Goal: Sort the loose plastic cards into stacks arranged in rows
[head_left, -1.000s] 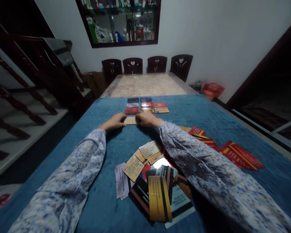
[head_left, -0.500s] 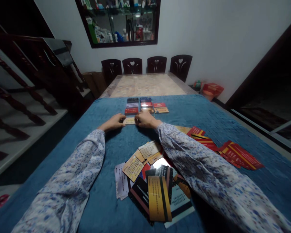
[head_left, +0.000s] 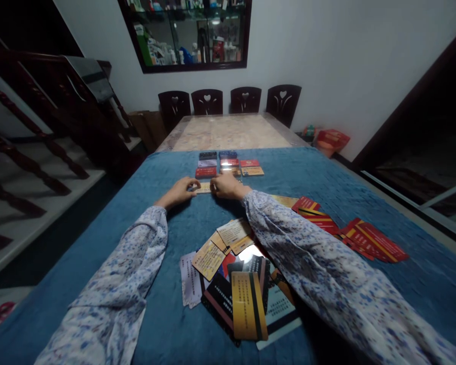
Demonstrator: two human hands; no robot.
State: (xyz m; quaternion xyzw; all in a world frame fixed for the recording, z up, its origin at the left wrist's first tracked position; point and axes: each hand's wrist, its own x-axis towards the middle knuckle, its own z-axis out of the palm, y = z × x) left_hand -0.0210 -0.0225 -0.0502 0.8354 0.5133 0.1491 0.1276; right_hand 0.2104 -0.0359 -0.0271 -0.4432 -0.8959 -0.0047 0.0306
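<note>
Between my hands a cream-coloured card point(head_left: 203, 188) lies on the blue cloth, just below a red card point(head_left: 205, 172). My left hand point(head_left: 180, 192) has its thumb and fingers curled around the card's left end. At the right end, my right hand point(head_left: 226, 186) pinches the card's edge, its fingertips partly hidden. Beyond them lie short rows of cards: a dark one point(head_left: 208, 155), a pale lilac one point(head_left: 207, 163) and a red-and-yellow pair point(head_left: 252, 168). Nearer to me is a loose heap of overlapping cards, with a gold card point(head_left: 248, 306) on top.
Several red cards point(head_left: 372, 241) are fanned out on the right, beyond my right sleeve. The blue cloth point(head_left: 144, 309) covers the near part of the table; the far part is a bare pale tabletop point(head_left: 228, 129). Dark chairs point(head_left: 245, 100) stand behind it.
Both hands stay at the cream-coloured card with barely any movement. The view has shifted very slightly; the card rows and the heap look unchanged.
</note>
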